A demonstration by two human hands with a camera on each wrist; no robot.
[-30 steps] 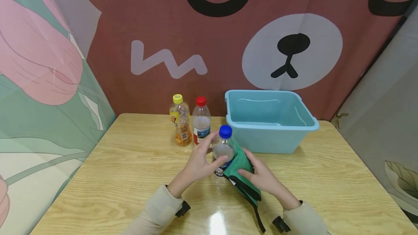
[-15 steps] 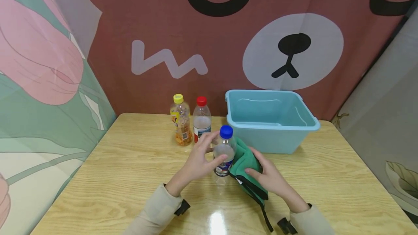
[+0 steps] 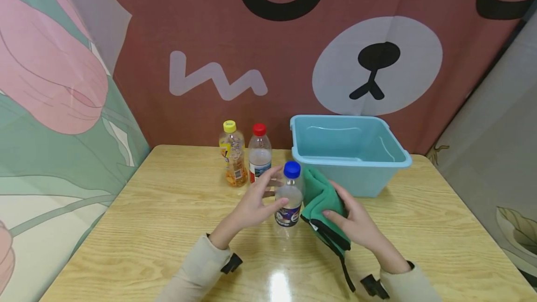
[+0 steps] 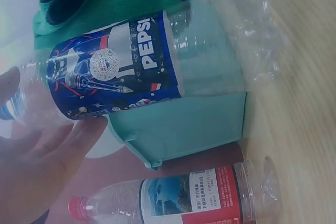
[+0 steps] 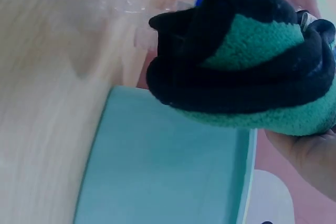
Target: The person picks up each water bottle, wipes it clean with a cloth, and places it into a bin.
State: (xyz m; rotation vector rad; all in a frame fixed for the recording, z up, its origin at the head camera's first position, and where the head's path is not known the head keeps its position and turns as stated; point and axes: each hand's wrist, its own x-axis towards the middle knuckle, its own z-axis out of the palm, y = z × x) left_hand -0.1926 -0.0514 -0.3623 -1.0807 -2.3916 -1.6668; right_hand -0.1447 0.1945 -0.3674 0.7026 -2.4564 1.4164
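A clear Pepsi bottle (image 3: 289,202) with a blue cap and dark blue label stands upright on the table. My left hand (image 3: 253,204) holds its upper part from the left, thumb in front and fingers behind. In the left wrist view, the thumb and fingers lie at the bottle's (image 4: 115,66) shoulder, above the label. My right hand (image 3: 356,220) grips a folded green cloth (image 3: 320,195) with black trim and a dangling black strap, just right of the bottle. The trim covers much of the right wrist view, hiding most of that hand.
A yellow-capped bottle (image 3: 232,157) with orange contents and a red-capped bottle (image 3: 260,155) stand behind my left hand. The light blue bin (image 3: 348,178) stands at the back right, behind the cloth. A printed curtain (image 3: 201,120) rises behind the table (image 3: 176,227).
My right hand has moved right with the green cloth, opening a gap to the bottle and uncovering more of its label. The left hand has drawn slightly left, still round the bottle.
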